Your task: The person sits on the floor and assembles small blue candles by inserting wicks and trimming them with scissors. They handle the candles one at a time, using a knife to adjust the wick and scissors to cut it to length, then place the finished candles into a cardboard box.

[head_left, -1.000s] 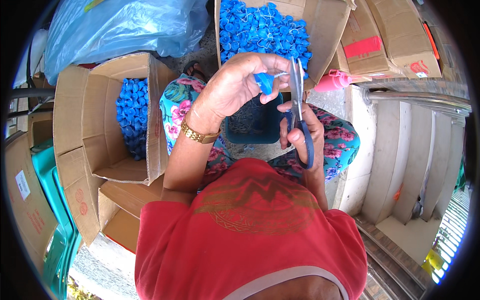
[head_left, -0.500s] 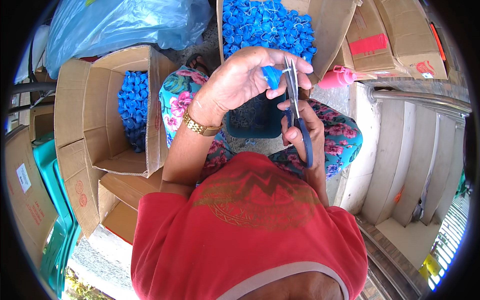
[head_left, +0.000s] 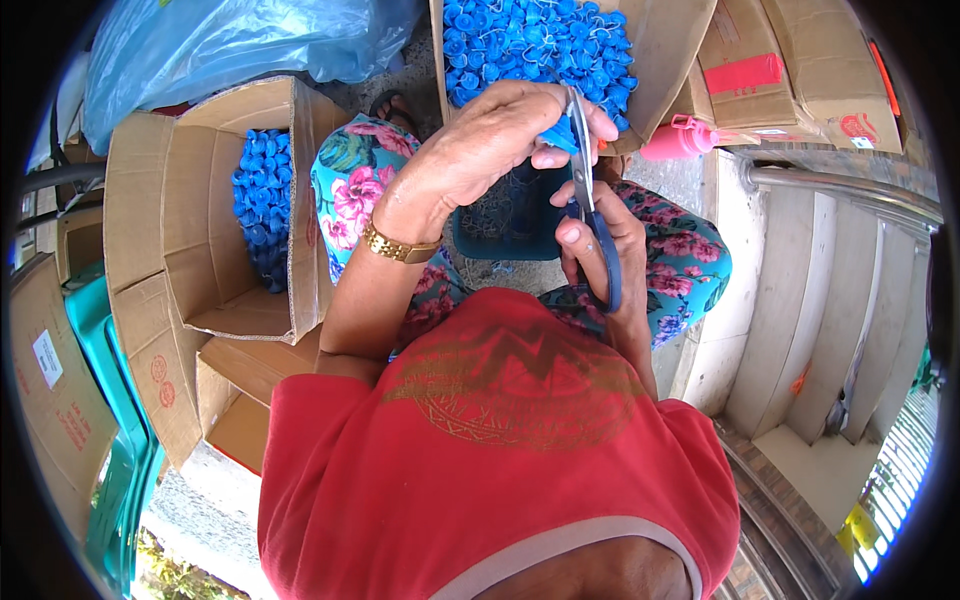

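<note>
My left hand [head_left: 478,140], with a gold watch at its wrist, pinches a small blue plastic piece [head_left: 560,136] partly hidden by the fingers. In my right hand [head_left: 608,237] is a pair of scissors [head_left: 603,255] with dark blue handles, its blades pointing up. The blades lie close together against the blue piece; exactly what is between them I cannot make out. Below both hands, between my knees, stands a dark teal basin [head_left: 508,247] with thin pale scraps inside.
Ahead, a cardboard box [head_left: 668,60] holds a heap of blue pieces [head_left: 530,45] with white strings. Another open carton [head_left: 205,240] on the left holds more blue pieces [head_left: 263,200]. A pink bottle [head_left: 680,139] stands at the right, near steps [head_left: 775,300] and a metal rail [head_left: 845,190].
My left hand has tipped over the blue piece, covering more of it. The scissors have moved slightly up and left, and their blades have come closer together.
</note>
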A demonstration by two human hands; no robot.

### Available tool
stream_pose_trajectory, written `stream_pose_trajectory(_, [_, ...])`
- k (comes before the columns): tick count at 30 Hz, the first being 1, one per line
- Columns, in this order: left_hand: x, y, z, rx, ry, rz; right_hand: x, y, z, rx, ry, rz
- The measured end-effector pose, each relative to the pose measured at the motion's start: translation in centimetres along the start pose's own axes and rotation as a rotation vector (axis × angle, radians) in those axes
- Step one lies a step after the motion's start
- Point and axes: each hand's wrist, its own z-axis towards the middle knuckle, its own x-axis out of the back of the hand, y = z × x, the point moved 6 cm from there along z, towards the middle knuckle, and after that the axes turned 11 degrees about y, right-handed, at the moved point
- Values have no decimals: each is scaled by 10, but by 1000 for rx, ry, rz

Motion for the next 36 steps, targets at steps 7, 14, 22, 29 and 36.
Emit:
stream_pose_trajectory(7, [5,-2,-3,7,154,483,0,9,-3,-30,6,-36])
stream_pose_trajectory(14, [-3,-8,-2,-74,140,850,0,11,4,-51,-48,146])
stream_pose_trajectory(22, [-1,4,-18,-257,147,1085,31,-10,7,79,-25,304])
stream_pose_trajectory(29, [75,145,-124,-109,1190,1673,47,11,-14,-35,-119,331])
stream_pose_trajectory(36, [85,108,-84,-344,1264,2366,61,42,4,-68,77,498])
